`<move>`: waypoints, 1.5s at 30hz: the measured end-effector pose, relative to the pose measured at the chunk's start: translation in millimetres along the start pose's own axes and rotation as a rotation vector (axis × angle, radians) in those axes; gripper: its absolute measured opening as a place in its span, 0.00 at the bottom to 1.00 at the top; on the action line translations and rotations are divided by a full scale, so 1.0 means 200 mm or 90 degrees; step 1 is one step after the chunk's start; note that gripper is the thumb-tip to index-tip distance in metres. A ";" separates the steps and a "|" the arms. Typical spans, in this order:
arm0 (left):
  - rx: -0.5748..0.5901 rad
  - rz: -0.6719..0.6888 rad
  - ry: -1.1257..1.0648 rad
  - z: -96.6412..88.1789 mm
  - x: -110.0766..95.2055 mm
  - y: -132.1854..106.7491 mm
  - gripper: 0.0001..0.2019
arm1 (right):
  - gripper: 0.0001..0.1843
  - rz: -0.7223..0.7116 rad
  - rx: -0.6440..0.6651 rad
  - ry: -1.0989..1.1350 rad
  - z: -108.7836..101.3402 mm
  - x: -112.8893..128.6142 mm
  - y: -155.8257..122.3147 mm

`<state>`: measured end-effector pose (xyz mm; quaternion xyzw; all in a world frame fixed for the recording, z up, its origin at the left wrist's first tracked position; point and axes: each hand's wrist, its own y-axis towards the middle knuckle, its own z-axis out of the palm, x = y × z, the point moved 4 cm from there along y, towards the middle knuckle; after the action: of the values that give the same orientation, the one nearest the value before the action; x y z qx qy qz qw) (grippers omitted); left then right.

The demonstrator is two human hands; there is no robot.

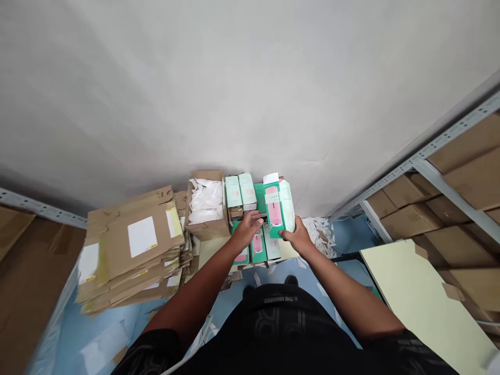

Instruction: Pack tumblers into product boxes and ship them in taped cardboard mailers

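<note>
My right hand [298, 237] grips a green, white and pink carton [275, 208] low on its right side. The carton is tilted, and a white flap stands up at its top. Left of it, my left hand [250, 227] has its fingers bent together beside a thin dark thing, too small to name; whether it touches the carton is unclear. Under both hands, similar green and pink cartons [258, 248] stand in a row on a pale table. Two pale green cartons [240, 190] sit behind my left hand, against the wall.
An open cardboard box [209, 229] full of white paper packets is left of the cartons. Further left rises a stack of flattened cardboard [117, 234]. Paper scraps [320, 234] lie to the right. Shelves of brown boxes [457, 239] and a cream tabletop [417, 302] occupy the right side.
</note>
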<state>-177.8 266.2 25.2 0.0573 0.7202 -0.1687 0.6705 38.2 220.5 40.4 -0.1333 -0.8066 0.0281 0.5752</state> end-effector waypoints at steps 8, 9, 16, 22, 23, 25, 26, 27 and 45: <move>0.148 0.104 -0.074 0.66 -0.23 0.00 0.38 | 0.40 -0.056 -0.193 -0.274 -0.33 -0.22 -0.42; 0.144 0.088 -0.074 0.76 -0.23 0.00 0.37 | 0.41 -0.050 -0.209 -0.282 -0.38 -0.26 -0.46; 0.140 -0.020 -0.024 1.49 -0.15 -0.07 0.23 | 0.46 0.027 -0.231 -0.229 -0.95 -0.55 -0.77; 0.216 -0.122 -0.142 2.12 -0.12 -0.20 0.25 | 0.39 0.070 -0.186 0.155 -1.47 -0.90 -1.09; 0.229 -0.129 -0.175 2.22 -0.12 -0.24 0.26 | 0.38 0.095 -0.195 0.257 -1.52 -0.95 -1.13; 0.254 -0.129 -0.229 2.40 -0.13 -0.30 0.29 | 0.34 0.106 -0.226 0.469 -1.62 -1.04 -1.20; 0.274 -0.125 -0.246 2.49 -0.13 -0.33 0.30 | 0.31 0.092 -0.254 0.564 -1.67 -1.07 -1.22; 0.302 -0.123 -0.257 2.56 -0.14 -0.36 0.30 | 0.29 0.074 -0.291 0.640 -1.72 -1.09 -1.25; 0.771 -0.157 0.041 3.54 -0.23 0.20 0.15 | 0.25 0.099 -0.756 0.690 -2.41 -1.55 -1.61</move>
<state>509.5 82.9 33.7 0.3494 0.5178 -0.6219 0.4723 523.6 -217.3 -19.0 -0.4677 -0.2845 -0.4336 0.7158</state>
